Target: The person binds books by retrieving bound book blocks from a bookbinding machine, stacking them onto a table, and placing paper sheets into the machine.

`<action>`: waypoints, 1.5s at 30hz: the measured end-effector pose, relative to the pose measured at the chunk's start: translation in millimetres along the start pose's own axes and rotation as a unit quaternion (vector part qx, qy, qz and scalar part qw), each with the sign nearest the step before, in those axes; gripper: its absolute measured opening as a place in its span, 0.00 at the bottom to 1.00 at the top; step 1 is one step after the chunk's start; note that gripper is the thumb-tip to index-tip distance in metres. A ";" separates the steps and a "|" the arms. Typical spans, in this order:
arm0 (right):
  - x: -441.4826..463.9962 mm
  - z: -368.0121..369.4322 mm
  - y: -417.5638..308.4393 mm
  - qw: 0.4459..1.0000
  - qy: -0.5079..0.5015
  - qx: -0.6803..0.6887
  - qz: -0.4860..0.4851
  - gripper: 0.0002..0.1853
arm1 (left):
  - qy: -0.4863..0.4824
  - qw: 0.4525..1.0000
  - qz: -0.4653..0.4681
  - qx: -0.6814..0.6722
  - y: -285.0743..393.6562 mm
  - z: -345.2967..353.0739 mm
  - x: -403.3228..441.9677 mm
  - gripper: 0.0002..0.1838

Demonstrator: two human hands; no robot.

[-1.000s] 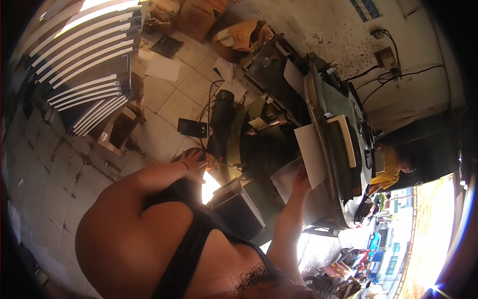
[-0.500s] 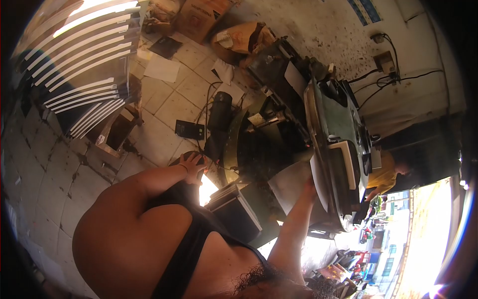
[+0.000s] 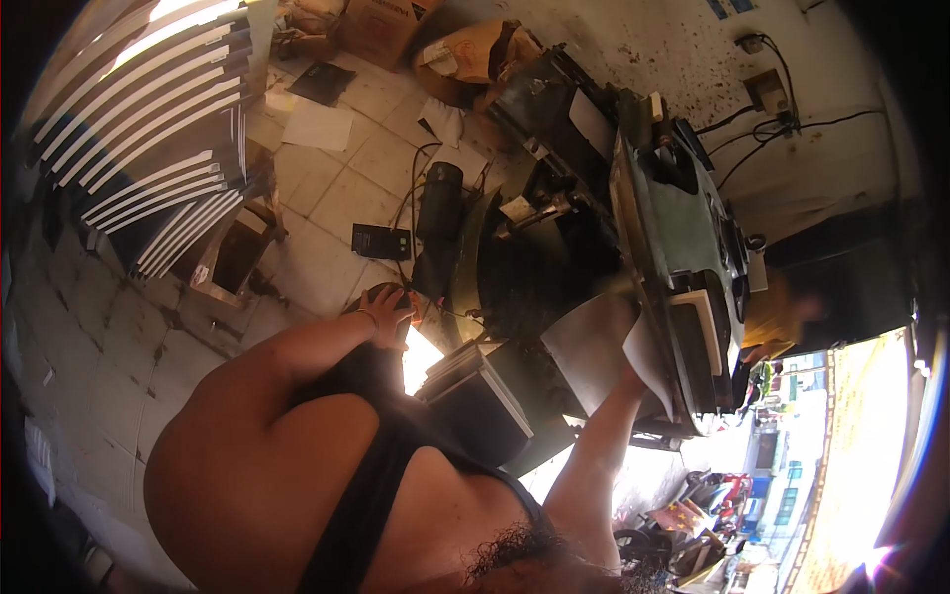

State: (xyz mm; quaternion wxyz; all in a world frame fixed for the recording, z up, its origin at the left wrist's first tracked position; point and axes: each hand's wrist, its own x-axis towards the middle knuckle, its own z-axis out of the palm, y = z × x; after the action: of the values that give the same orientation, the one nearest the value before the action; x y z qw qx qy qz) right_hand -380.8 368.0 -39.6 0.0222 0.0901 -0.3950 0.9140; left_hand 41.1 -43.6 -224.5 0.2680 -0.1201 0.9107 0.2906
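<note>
My left hand [image 3: 384,313] rests with its fingers spread on a dark rounded form, which I cannot identify. A band circles that wrist. Farther right, my right hand [image 3: 629,380] reaches to the edge of a dark machine [image 3: 683,228] with a greenish flat top. That hand touches or lies between a curved pale sheet [image 3: 648,358] and a larger grey sheet [image 3: 592,345]; its fingers are hidden. A stack of dark-covered boards or books [image 3: 475,411] lies between my two arms, beside a bright white patch.
Tall stacks with white edges [image 3: 148,129] stand at the upper left. A black flat box [image 3: 381,242], loose paper [image 3: 317,129], cartons [image 3: 381,30] and cables [image 3: 767,148] lie around the machine. Someone in a yellow shirt [image 3: 772,317] is beyond it, near the bright street side.
The whole view has shifted slightly. My left hand keeps its place on the dark form, and my right hand stays by the sheets. The person in yellow has shifted slightly right in view.
</note>
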 end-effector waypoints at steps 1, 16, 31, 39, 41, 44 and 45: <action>-5.0 -11.7 -3.2 1.000 0.016 0.008 -0.001 0.24 | 0.000 1.000 0.000 0.007 0.8 -0.6 -0.6 0.55; -203.9 -48.4 1.4 0.935 0.093 -0.322 0.117 0.20 | 0.033 0.999 -0.006 0.042 -2.9 9.8 8.0 0.54; -334.8 56.5 12.1 0.537 -0.245 -0.804 0.072 0.30 | 0.038 0.998 -0.008 0.058 2.2 8.0 -0.9 0.54; -401.1 -35.7 37.6 0.632 0.062 -0.771 0.048 0.64 | 0.046 0.997 -0.004 0.064 26.6 6.6 -8.3 0.63; -410.7 -44.4 45.3 0.633 0.095 -0.763 0.090 0.66 | 0.037 0.999 0.028 0.026 48.4 1.6 -11.8 0.67; -416.5 -39.2 54.8 0.634 0.111 -0.757 0.114 0.68 | 0.021 0.996 0.082 -0.031 72.7 11.0 4.4 0.76; -417.8 -36.3 57.3 0.634 0.112 -0.756 0.116 0.68 | 0.009 0.994 0.096 -0.052 78.8 17.6 13.4 0.78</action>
State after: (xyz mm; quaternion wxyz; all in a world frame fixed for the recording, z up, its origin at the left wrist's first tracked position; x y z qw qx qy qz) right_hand 18.0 367.8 -181.2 0.0204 -0.1077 -0.9497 0.2933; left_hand 7.9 29.2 -207.5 0.2241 -0.0480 0.9040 0.3609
